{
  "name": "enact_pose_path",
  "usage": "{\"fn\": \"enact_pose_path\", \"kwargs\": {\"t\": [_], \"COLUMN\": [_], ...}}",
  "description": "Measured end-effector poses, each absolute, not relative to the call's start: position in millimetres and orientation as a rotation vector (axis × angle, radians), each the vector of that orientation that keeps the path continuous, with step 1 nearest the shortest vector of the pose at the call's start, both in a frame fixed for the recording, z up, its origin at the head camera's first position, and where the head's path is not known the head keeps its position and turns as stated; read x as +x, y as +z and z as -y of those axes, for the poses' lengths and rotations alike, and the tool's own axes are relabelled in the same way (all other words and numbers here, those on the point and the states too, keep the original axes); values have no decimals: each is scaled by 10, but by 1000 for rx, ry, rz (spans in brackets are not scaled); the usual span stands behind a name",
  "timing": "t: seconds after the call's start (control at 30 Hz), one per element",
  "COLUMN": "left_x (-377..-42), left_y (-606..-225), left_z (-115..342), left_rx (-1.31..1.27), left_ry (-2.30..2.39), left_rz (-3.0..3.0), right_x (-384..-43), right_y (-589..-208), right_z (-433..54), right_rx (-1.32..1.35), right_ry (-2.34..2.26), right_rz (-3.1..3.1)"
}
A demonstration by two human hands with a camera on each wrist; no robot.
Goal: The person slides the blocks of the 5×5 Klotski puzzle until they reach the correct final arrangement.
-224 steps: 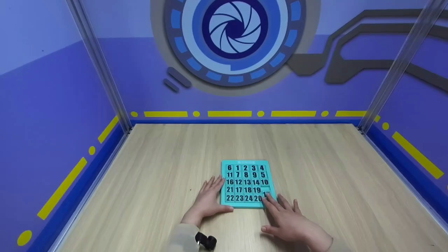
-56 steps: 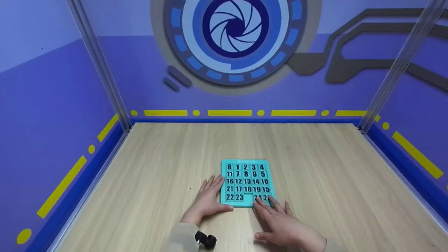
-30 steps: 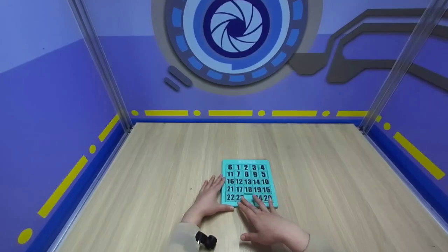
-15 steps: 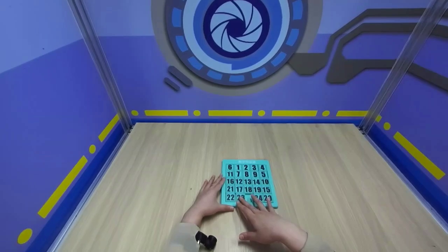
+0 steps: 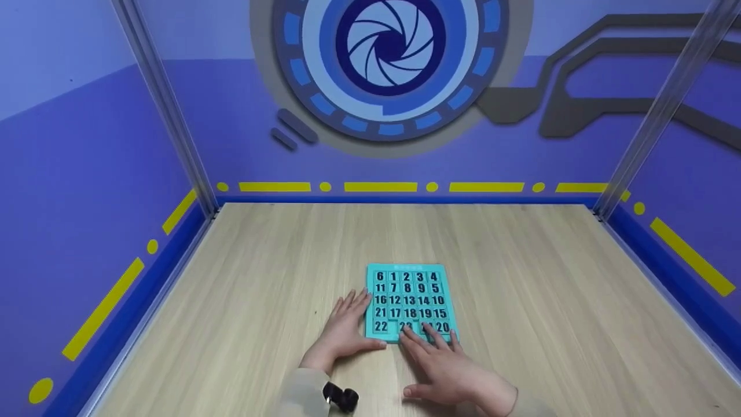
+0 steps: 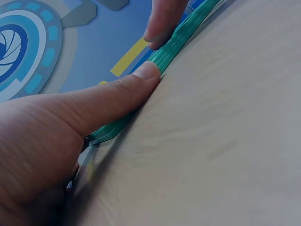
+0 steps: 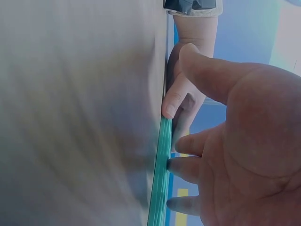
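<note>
A turquoise number sliding puzzle (image 5: 408, 267) lies flat on the table. My left hand (image 5: 343, 331) rests against its lower left corner, fingers along the left side and thumb at the near edge. In the left wrist view, that thumb lies on the green puzzle edge (image 6: 170, 52). Outstretched fingers of my right hand (image 5: 446, 370) touch the bottom row, with the index fingertip on tile 23 (image 5: 406, 325). Tile 24 is partly covered by another finger. A gap (image 5: 393, 328) shows between tiles 22 and 23. The right wrist view shows the right palm beside the puzzle's edge (image 7: 159, 179).
The wooden table (image 5: 278, 260) extends around the puzzle, enclosed by blue-purple panels (image 5: 191, 116) with metal corner posts (image 5: 168, 104). A small black object (image 5: 341, 398) sits at the left sleeve's cuff.
Tile 23 has slid right along the bottom row under my right fingertip, leaving the gap beside 22. Earlier, 15 went up and 20 and 24 shifted right. The left hand stayed put.
</note>
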State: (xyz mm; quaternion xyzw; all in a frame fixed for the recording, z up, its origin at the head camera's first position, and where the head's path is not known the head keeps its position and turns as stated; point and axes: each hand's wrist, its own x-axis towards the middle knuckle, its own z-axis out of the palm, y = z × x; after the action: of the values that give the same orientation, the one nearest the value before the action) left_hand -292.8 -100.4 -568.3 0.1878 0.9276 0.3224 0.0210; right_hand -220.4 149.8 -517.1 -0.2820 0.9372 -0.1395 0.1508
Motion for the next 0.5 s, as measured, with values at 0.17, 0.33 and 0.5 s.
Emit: {"fn": "enact_pose_path", "kwargs": {"t": [0.17, 0.33, 0.5], "left_x": [-2935, -2944, -2948], "left_y": [-5692, -5694, -5693], "left_z": [1010, 1011, 1006], "left_rx": [576, 573, 579], "left_ry": [1003, 1021, 1017], "left_rz": [-2875, -2868, -2872], "right_x": [-2214, -2207, -2194], "right_y": [-5182, -5197, -5188], "right_z": [-1551, -1606, -1633], "right_rx": [-790, -779, -762], "right_ry": [-418, -432, -452], "right_rz": [-2677, -2681, -2686]}}
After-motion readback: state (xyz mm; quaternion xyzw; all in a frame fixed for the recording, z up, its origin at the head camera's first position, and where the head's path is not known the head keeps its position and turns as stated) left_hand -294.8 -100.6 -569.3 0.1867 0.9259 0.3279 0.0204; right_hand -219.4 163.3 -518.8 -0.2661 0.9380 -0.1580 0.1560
